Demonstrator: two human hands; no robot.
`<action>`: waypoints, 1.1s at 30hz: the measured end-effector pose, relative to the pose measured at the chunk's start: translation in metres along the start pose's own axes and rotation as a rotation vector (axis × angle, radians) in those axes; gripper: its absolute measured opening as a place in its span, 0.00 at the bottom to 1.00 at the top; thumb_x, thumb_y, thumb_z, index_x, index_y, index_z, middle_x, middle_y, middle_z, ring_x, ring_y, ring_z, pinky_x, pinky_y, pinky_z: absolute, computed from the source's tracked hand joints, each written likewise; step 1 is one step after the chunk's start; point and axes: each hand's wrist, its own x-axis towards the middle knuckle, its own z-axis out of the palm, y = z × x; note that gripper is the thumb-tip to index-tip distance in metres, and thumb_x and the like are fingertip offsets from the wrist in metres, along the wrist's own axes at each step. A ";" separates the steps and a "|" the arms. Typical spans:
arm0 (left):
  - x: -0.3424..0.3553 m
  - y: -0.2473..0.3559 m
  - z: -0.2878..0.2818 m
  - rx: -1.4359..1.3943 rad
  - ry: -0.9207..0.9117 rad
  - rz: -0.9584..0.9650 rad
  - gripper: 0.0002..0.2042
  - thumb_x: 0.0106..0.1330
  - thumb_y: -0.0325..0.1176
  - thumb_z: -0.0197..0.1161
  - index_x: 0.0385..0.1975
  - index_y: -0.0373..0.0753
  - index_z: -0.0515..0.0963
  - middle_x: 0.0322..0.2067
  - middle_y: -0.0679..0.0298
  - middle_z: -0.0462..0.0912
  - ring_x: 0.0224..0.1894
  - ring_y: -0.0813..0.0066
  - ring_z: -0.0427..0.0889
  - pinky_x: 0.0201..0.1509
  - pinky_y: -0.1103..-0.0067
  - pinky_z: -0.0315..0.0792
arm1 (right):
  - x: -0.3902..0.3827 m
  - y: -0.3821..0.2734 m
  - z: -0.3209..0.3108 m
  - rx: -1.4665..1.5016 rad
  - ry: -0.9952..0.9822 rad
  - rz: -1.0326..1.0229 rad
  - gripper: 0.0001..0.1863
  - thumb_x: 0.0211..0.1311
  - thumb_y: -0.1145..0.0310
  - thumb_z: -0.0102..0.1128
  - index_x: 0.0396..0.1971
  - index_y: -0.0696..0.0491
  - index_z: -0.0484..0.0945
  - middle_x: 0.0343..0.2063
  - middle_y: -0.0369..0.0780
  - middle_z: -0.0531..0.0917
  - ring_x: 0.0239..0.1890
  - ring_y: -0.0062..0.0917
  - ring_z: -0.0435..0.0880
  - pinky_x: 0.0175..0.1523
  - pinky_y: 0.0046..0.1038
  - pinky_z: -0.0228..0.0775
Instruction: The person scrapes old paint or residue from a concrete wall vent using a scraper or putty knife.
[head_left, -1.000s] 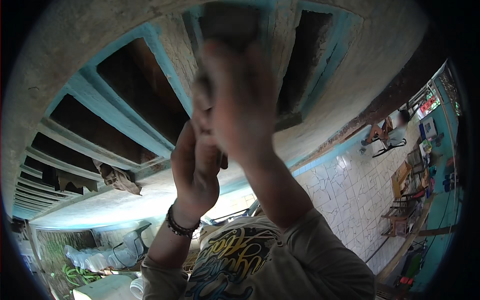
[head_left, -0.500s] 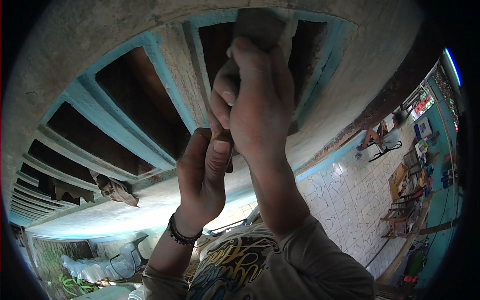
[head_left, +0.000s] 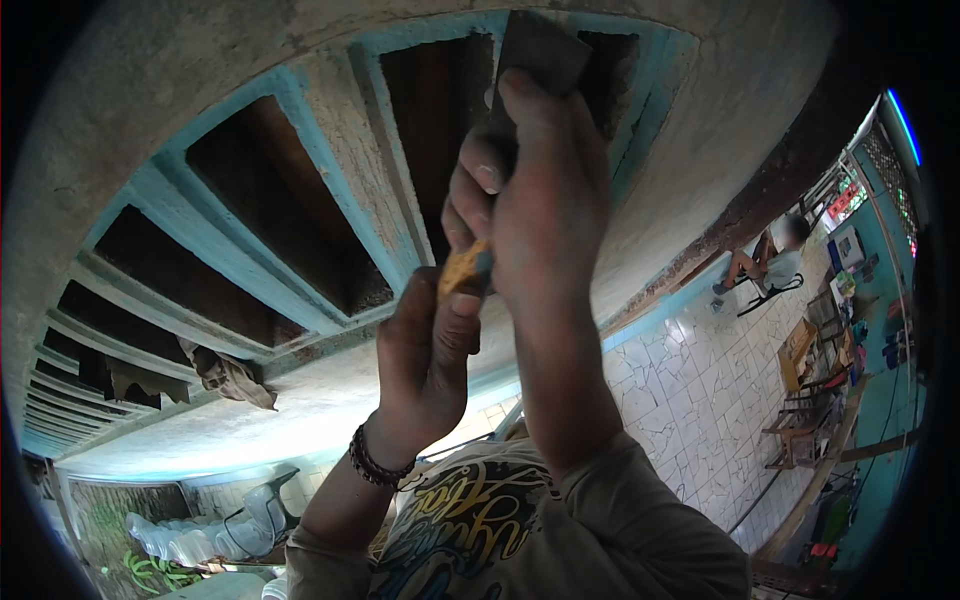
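Note:
A scraper with a dark, flat, squared blade sticks up past the fingers of my right hand, which is closed around it. The blade lies over the light-blue slats of a concrete vent opening. Just below, my left hand is closed in a pinch on a worn yellow handle end, beside the heel of my right hand. My right palm and fingers hide the middle of the tool. A dark beaded bracelet circles my left wrist.
A rough concrete wall surrounds the slats, with dark gaps between them. A brown rag hangs from the lower slats. At right, a person sits on a chair over pale tiled flooring. Clear plastic containers stand at lower left.
Both hands have shifted slightly right. The scraper blade has tilted and moved right, and the yellow handle end now shows more between my hands.

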 end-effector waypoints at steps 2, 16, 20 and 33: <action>0.001 0.002 0.001 -0.027 0.037 -0.069 0.18 0.71 0.47 0.43 0.36 0.36 0.67 0.16 0.74 0.63 0.13 0.90 0.58 0.15 0.90 0.52 | 0.002 0.013 0.001 -0.141 -0.002 -0.102 0.10 0.63 0.61 0.47 0.28 0.50 0.65 0.08 0.31 0.63 0.05 0.15 0.59 0.10 0.21 0.54; -0.002 0.000 -0.006 -0.012 -0.013 -0.085 0.16 0.70 0.43 0.48 0.37 0.32 0.68 0.19 0.69 0.70 0.21 0.86 0.66 0.24 0.86 0.61 | 0.005 0.003 -0.009 0.067 0.000 0.003 0.08 0.63 0.64 0.49 0.27 0.51 0.66 0.10 0.32 0.65 0.07 0.17 0.64 0.12 0.23 0.59; -0.007 -0.011 -0.010 -0.063 -0.006 -0.104 0.18 0.71 0.45 0.46 0.37 0.32 0.68 0.18 0.69 0.70 0.19 0.87 0.66 0.22 0.87 0.60 | 0.018 0.054 0.012 -0.399 0.055 -0.805 0.11 0.62 0.58 0.50 0.26 0.49 0.67 0.10 0.32 0.66 0.07 0.17 0.65 0.12 0.25 0.59; 0.002 0.001 -0.028 0.231 0.133 0.124 0.21 0.69 0.48 0.48 0.36 0.33 0.72 0.18 0.69 0.71 0.17 0.86 0.64 0.20 0.88 0.55 | 0.010 -0.012 -0.020 0.067 -0.075 0.058 0.07 0.63 0.68 0.49 0.26 0.53 0.68 0.09 0.29 0.64 0.06 0.14 0.62 0.10 0.20 0.55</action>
